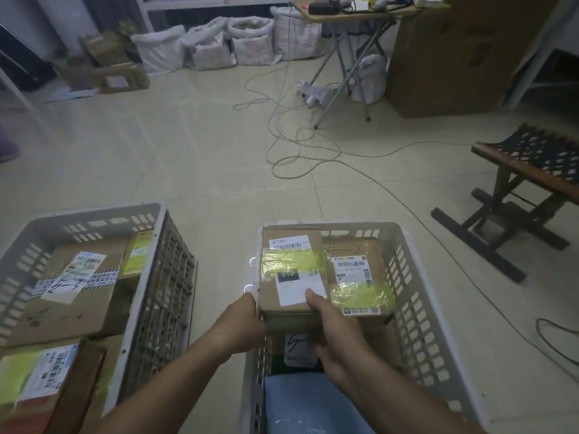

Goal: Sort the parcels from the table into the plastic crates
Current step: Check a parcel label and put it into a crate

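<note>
Both my hands hold a cardboard parcel [289,270] with a white label and yellow tape over the far left corner of the right grey crate [416,296]. My left hand [242,325] grips its near left side, and my right hand [332,333] grips its near right edge with the thumb on the label. Beside it in that crate lies another taped parcel [357,274], with a blue soft parcel [307,402] at the near end. The left grey crate [156,277] holds several cardboard parcels [72,292].
Loose cables [297,142] trail over the tiled floor beyond the crates. A folding stool [526,183] stands at the right. A folding table [354,57], white sacks [219,45] and big cardboard boxes [454,57] line the far side.
</note>
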